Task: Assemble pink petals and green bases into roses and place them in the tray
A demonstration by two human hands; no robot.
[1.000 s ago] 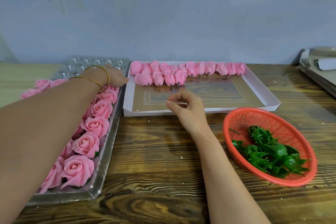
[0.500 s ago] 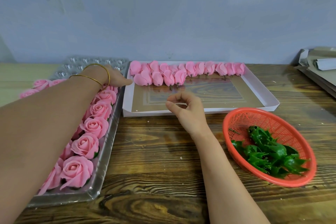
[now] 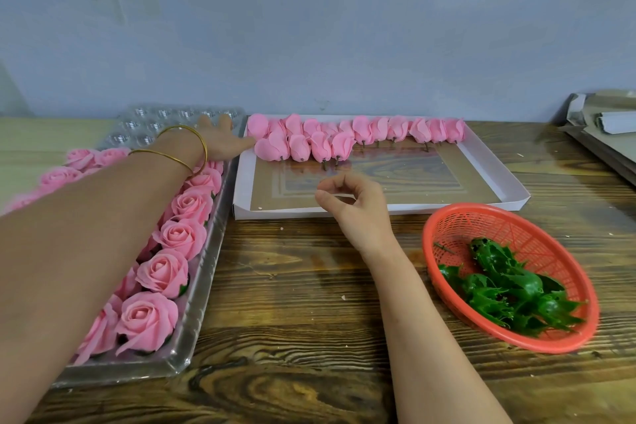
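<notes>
We see the clear plastic tray (image 3: 203,286) with its near cells filled by finished pink roses (image 3: 148,320), upright in rows, and its far cells bare. Just right of the tray's far end, pink petals (image 3: 339,144) lie on their sides in two rows. Farther right of the tray, glossy green bases (image 3: 516,286) lie heaped together.

Hidden by my arm and the edges
My left arm (image 3: 103,234) covers many roses (image 3: 148,320) in the tray (image 3: 192,330). I cannot tell whether my left hand (image 3: 220,144) touches the nearest pink petal (image 3: 266,148), nor whether my right hand (image 3: 358,206) pinches anything. The cardboard stack (image 3: 605,134) runs off the right edge.
</notes>
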